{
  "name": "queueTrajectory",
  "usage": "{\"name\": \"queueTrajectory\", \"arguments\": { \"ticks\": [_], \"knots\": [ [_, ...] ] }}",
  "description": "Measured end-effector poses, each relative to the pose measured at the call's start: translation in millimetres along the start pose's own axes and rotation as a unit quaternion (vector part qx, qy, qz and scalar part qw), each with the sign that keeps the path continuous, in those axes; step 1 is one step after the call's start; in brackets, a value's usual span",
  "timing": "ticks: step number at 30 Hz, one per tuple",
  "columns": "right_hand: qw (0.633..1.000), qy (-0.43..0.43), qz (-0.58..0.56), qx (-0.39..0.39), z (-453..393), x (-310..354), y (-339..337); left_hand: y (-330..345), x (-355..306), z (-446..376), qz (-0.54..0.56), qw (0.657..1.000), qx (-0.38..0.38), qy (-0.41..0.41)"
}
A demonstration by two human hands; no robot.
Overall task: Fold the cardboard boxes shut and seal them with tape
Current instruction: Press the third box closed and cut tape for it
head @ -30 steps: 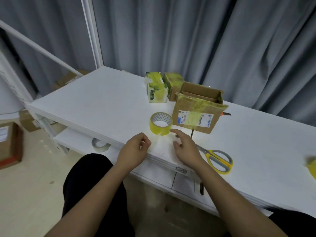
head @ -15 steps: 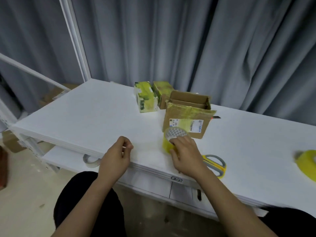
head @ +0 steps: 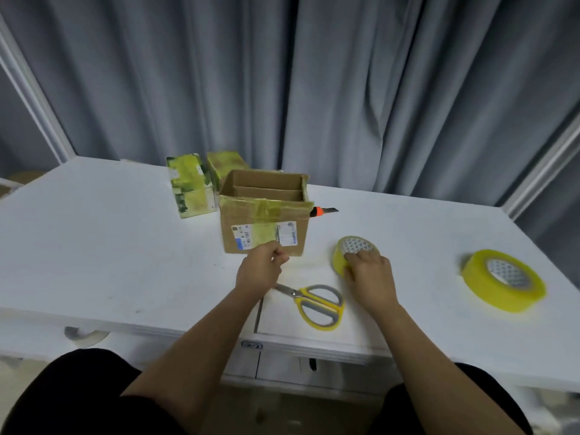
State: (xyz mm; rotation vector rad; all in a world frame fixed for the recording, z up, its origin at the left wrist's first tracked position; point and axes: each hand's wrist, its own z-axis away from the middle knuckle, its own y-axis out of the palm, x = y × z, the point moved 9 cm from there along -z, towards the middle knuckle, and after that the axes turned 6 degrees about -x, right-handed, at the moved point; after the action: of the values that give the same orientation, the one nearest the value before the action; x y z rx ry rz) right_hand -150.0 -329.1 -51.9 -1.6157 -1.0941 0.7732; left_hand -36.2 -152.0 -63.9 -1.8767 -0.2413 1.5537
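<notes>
Now the right hand [head: 370, 277] grips a small yellow tape roll [head: 351, 255] on the white table [head: 110, 246]. Nearby, the left hand [head: 260, 270] is curled, pinching something too small to tell, just in front of the open brown cardboard box [head: 263, 215].

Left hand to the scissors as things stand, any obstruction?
Probably yes. The left hand hovers right above the blade tips of the scissors, which lie flat on the white table with nothing on top. The right hand is busy gripping the small tape roll, off to the side.
</notes>
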Motion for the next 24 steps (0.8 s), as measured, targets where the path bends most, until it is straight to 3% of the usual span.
{"name": "queueTrajectory", "arguments": {
  "ticks": [3, 6, 8, 10, 16, 20, 24],
  "knots": [
    [1.0, -0.021, 0.011, -0.011, -7, 3, -1, 12, 14, -13, 0.037, 0.999, 0.005, -0.024],
    [0.985, -0.098, -0.126, -0.07, 6, 30, -15, 15, 24, -20, 0.065, 0.997, 0.0, -0.029],
    [0.978, -0.121, -0.164, 0.042, 19, 50, 5, 15, 27, -23, 0.071, 0.997, -0.003, -0.021],
    [0.976, -0.102, -0.122, 0.15, 26, 56, 31, 15, 26, -25, 0.074, 0.997, -0.003, -0.012],
    [0.968, -0.045, -0.125, 0.212, 24, 46, 22, 12, 25, -21, 0.078, 0.997, 0.011, -0.001],
    [0.977, -0.041, -0.088, 0.191, 27, 21, -9, 13, 23, -18, 0.075, 0.997, 0.015, 0.009],
    [0.994, -0.049, -0.006, 0.101, 11, 4, -49, 14, 19, -14, 0.09, 0.996, 0.011, 0.01]
  ]
}}
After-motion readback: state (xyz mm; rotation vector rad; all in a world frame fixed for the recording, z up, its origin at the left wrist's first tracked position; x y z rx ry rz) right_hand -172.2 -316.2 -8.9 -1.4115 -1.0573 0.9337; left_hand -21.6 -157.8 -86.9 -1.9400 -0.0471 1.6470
